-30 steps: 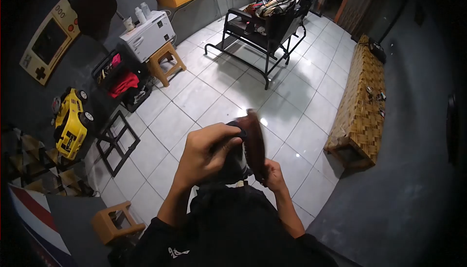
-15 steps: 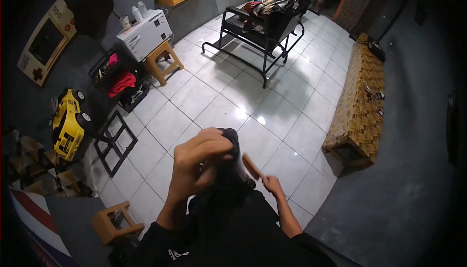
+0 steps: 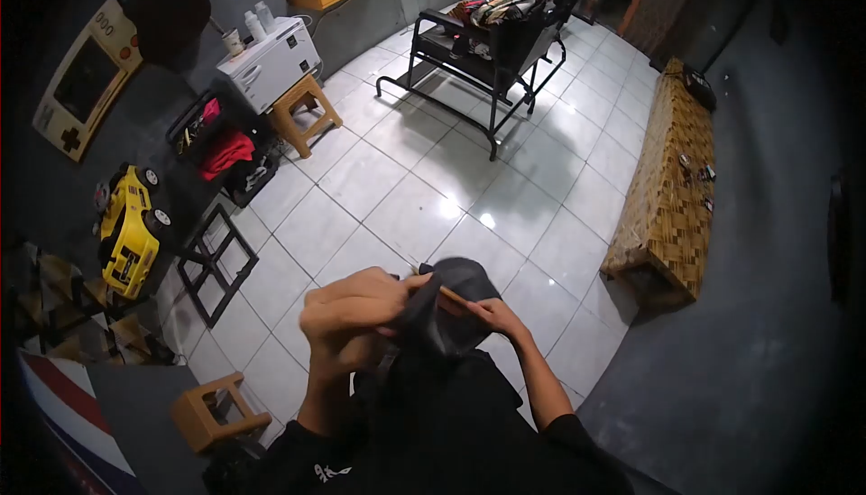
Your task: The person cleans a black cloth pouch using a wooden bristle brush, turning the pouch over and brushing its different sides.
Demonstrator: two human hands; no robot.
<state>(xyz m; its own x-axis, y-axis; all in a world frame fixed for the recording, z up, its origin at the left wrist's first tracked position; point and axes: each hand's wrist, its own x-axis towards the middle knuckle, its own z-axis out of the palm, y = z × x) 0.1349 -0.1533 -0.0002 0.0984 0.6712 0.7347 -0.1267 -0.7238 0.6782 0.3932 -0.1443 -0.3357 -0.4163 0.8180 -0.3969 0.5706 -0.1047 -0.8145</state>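
Left hand [image 3: 356, 310] clutches a dark pliable item [image 3: 464, 279] above a tiled floor [image 3: 397, 197], while the right hand [image 3: 498, 316] grips a wooden tool [image 3: 454, 296] at its folds. Handling appears under way, neither piece set down; what remains is unclear.

I have one feed: head-mounted, facing forward and down, wide, edges bowed. Close to lens: black shirt [image 3: 442, 427] at six o'clock, left hand [image 3: 356, 310] at seven, right hand [image 3: 498, 316] at five. Farther off: black chair [image 3: 530, 47] toward one, woven bench [image 3: 669, 170] at three.
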